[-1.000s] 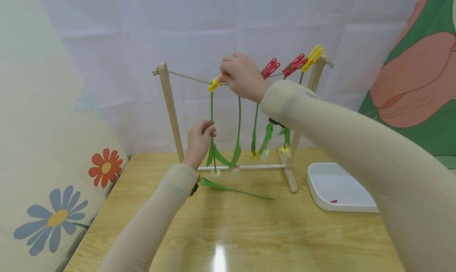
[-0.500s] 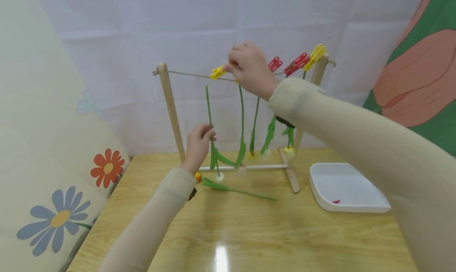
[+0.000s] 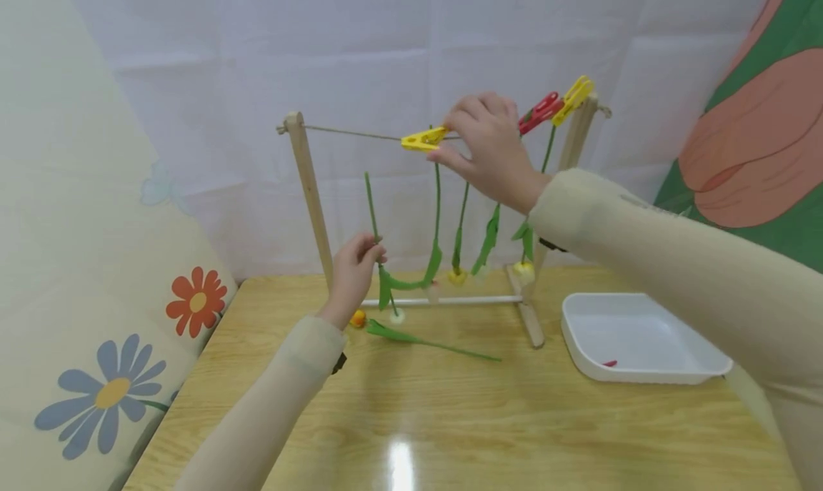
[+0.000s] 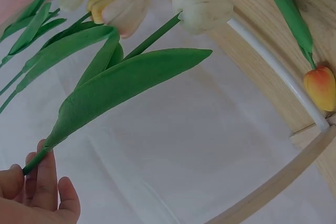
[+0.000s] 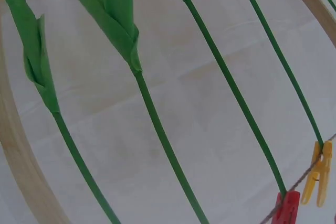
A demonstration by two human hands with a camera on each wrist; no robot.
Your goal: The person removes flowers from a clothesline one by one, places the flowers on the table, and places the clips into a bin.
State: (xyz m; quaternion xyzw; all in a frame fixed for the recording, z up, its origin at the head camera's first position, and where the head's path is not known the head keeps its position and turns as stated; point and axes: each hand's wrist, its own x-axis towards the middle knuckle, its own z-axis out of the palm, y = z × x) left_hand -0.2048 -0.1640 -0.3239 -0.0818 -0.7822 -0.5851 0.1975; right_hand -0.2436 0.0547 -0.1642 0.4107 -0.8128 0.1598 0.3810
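My left hand point(image 3: 352, 276) pinches the green stem of an upside-down white tulip point(image 4: 202, 9), its leaf point(image 4: 110, 90) spreading below the fingers. The cut end of this stem point(image 3: 368, 187) stands free under the rope point(image 3: 353, 132). My right hand point(image 3: 491, 148) holds a yellow clothespin point(image 3: 421, 141) between thumb and fingers beside the rope; the right wrist view does not show this hand. More tulips hang head down to the right. One stem is clipped by another yellow clothespin point(image 5: 317, 174), the stem beside it by a red clothespin point(image 5: 287, 208).
Wooden posts point(image 3: 307, 184) carry the rope, with a white crossbar point(image 3: 476, 301) low between them. An orange-yellow tulip point(image 4: 319, 87) lies on the wooden table point(image 3: 321, 405). At right stands a white tray point(image 3: 643, 334) with a small red piece inside.
The yellow clothespin has come off the left tulip's stem, and my right hand has moved right with it. The freed stem has dropped slightly and leans left in my left hand.
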